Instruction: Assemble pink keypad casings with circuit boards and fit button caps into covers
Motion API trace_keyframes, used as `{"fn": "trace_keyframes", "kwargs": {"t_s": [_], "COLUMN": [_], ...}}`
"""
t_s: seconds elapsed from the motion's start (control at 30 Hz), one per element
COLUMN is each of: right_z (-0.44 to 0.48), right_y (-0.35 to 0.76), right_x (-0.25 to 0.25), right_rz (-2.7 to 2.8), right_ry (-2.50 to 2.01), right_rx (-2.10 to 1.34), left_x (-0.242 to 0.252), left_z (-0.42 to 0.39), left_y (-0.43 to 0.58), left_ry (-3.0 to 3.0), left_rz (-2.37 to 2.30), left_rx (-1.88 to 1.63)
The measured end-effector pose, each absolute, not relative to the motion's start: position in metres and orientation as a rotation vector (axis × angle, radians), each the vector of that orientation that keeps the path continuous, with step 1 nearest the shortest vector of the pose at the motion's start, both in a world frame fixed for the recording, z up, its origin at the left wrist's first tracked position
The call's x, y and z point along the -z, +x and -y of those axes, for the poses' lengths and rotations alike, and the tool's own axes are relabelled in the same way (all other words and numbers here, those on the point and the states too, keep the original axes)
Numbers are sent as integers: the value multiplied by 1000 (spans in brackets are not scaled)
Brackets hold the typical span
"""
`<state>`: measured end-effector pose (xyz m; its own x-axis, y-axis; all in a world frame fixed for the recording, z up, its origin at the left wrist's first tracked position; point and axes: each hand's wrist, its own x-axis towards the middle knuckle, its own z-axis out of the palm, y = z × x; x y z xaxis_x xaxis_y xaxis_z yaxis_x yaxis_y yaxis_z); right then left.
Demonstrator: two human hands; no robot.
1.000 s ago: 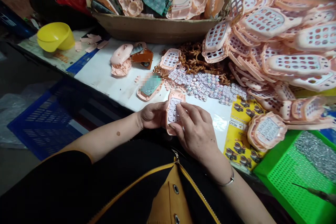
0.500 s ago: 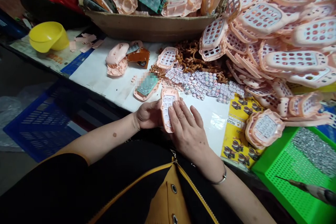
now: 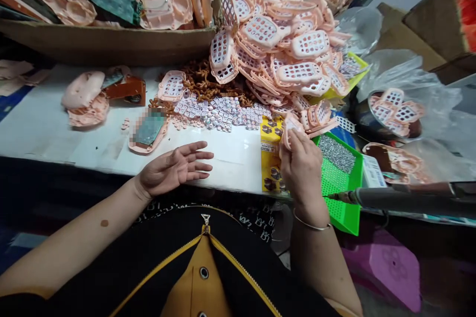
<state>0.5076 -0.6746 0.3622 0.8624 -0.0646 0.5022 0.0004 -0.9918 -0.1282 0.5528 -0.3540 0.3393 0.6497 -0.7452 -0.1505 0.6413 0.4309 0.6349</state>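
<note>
My left hand (image 3: 176, 168) is palm up over the front of the white work surface (image 3: 234, 158), fingers spread, holding nothing. On the right, my right hand (image 3: 302, 163) has its fingers around a pink plastic shell (image 3: 291, 126) above the yellow printed sheet (image 3: 270, 158). Its fingers hide part of that shell. A pink shell with a green circuit board (image 3: 150, 129) lies left of centre. Small white keys (image 3: 223, 114) are spread behind the bare surface, with brown pieces (image 3: 201, 82) behind them. Many pink perforated shells (image 3: 301, 72) are heaped at the back right.
A cardboard box (image 3: 111, 44) of pink parts stands at the back left. The green basket (image 3: 345, 223) holds small metal pieces at the right. A dark tool (image 3: 409, 197) extends over it from the right edge. A metal bowl (image 3: 412, 131) holds more shells.
The view has turned right. My right hand has left the keypad-filled shell and moved right to the shells by the yellow sheet. My left hand has opened and no longer holds a shell.
</note>
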Motion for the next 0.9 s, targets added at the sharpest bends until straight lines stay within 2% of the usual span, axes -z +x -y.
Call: {"fn": "trace_keyframes", "kwargs": {"t_s": [0.2,0.27,0.43,0.63,0.9], "right_z": [718,717,696,662,634], "right_y": [498,497,524,634,730], "right_x": [-356,-358,-380,-407,-391], "right_rz": [-231,-231,-91,114,82], "right_ry": [-3193,-3224,-3149,-3016,-2906], "right_rx": [338,288,559,659,706], "left_x": [-336,-335,-333,-328,-319], "left_z": [354,354,355,353,352], "left_y": [552,552,551,551,548], "left_ry": [729,720,680,657,625], "left_rz": [175,178,196,201,217], "left_rx": [879,878,898,902,894]}}
